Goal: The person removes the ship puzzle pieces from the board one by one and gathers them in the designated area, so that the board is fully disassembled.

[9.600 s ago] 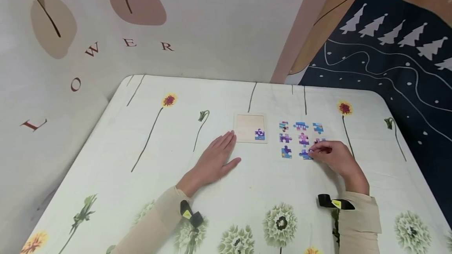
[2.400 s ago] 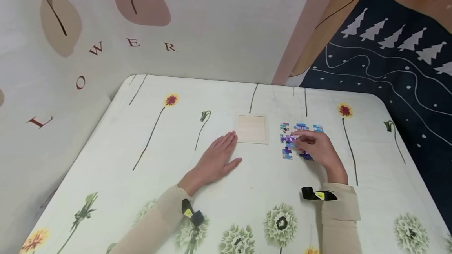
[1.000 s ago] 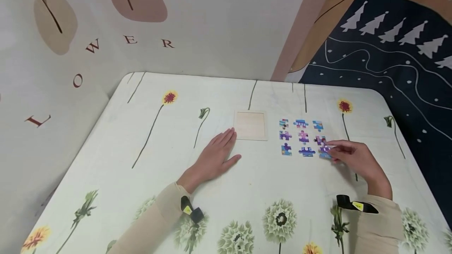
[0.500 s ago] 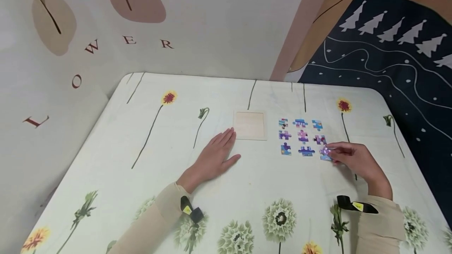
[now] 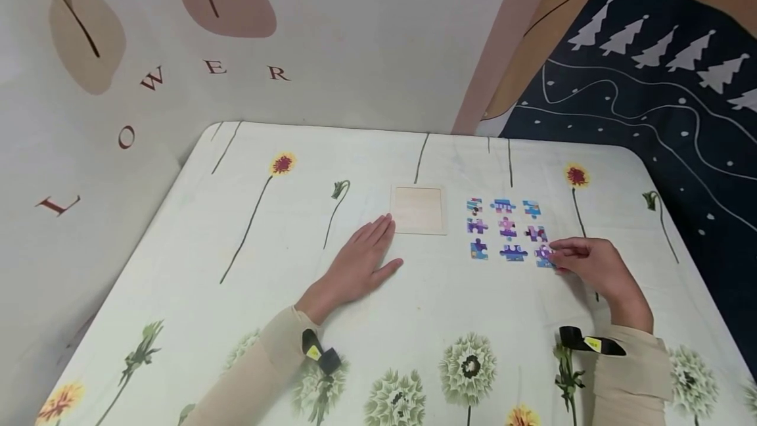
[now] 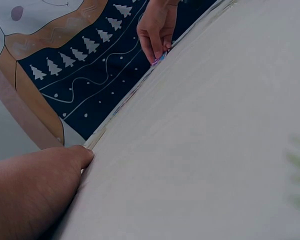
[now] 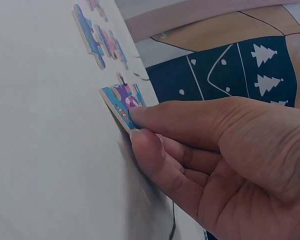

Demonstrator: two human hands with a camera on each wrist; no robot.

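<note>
My right hand pinches a purple-and-blue jigsaw piece between thumb and fingers at the lower right of a grid of pieces. In the right wrist view, that piece's near edge looks slightly raised off the cloth. Just beyond it are a pink-purple piece and, to its left, a blue-purple piece. My left hand lies flat on the table, fingers straight, fingertips touching the lower left corner of a square wooden puzzle tray. The tray's bare wooden bottom shows.
Several other jigsaw pieces lie apart in rows, among them a top middle piece and a lower left piece. A white flower-print cloth covers the table. A printed wall hanging stands behind.
A piece that lay in the tray's lower right corner is out of it. My right hand carried a piece rightward over the grid to its lower right. My left hand has stayed put.
</note>
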